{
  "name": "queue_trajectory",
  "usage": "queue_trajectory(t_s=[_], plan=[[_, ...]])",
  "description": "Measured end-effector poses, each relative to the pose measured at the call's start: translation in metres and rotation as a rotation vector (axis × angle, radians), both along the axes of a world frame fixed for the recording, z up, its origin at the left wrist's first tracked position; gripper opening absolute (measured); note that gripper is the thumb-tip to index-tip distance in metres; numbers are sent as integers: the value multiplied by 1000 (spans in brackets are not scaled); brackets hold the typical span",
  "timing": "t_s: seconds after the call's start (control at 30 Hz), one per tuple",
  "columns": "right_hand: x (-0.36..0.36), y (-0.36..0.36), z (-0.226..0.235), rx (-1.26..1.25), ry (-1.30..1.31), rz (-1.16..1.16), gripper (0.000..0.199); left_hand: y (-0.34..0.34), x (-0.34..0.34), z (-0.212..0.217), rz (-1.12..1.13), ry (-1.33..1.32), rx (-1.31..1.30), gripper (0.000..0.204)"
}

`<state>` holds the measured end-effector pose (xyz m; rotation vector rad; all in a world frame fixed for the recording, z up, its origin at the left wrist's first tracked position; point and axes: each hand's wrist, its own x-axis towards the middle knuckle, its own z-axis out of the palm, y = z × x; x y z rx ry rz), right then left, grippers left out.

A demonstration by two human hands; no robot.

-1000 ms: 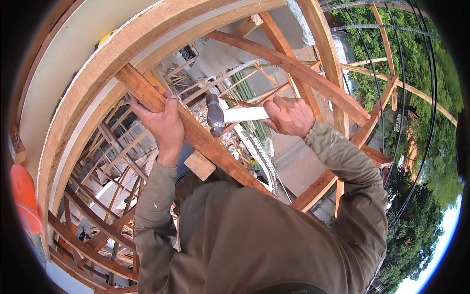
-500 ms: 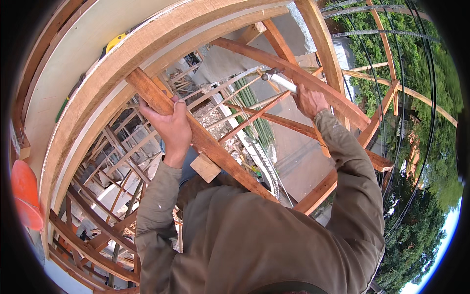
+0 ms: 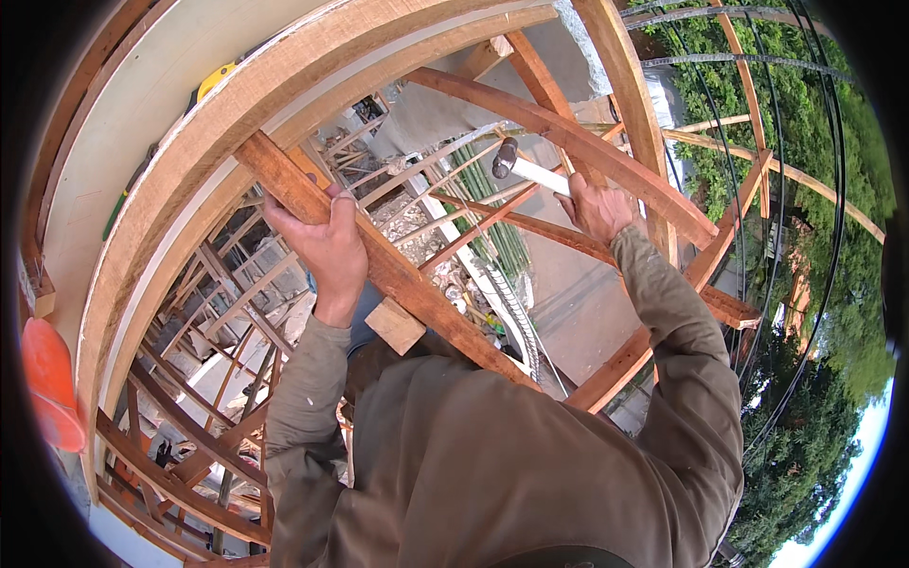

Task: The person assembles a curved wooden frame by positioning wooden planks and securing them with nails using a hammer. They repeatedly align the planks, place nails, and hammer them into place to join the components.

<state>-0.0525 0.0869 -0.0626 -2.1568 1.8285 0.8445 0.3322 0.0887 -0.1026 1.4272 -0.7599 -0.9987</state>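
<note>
My left hand (image 3: 327,251) is wrapped round a reddish-brown wooden beam (image 3: 402,279), near its far end. That end meets the curved, lighter timber frame (image 3: 275,85) on the left. In my right hand (image 3: 602,208) is a hammer (image 3: 540,173) with a white handle and a dark metal head. The hammer's head points left, off to the right of the beam and apart from it. A short wood block (image 3: 395,325) sticks out at the beam's left side, below my left hand.
Another brown beam (image 3: 568,142) slants just beyond the hammer. Crossed timbers and poles fill the space far below, beside bundled green bamboo (image 3: 497,227). An orange cone-like object (image 3: 52,383) sits at far left, a yellow tool (image 3: 216,79) on the upper ledge. Black cables (image 3: 833,189) hang at right.
My right hand has shifted slightly down, and the hammer's head has swung a little left and lower, turning. The left hand keeps its grip on the beam.
</note>
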Motion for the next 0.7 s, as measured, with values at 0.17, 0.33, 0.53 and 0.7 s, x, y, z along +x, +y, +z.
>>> queue_trajectory(t_s=[0.17,0.33,0.53,0.7], plan=[[-5,-13,-11,-131,-64,-2,34,-7,2,-8,-20,16,-52,60],[87,-10,25,-225,-501,457,36,-2,-1,0,22,29,8,61],[-52,7,-28,-198,61,185,35,-15,1,-13,14,35,-106,63],[6,-5,3,95,82,-49,37,6,2,-8,-12,-9,-27,62]])
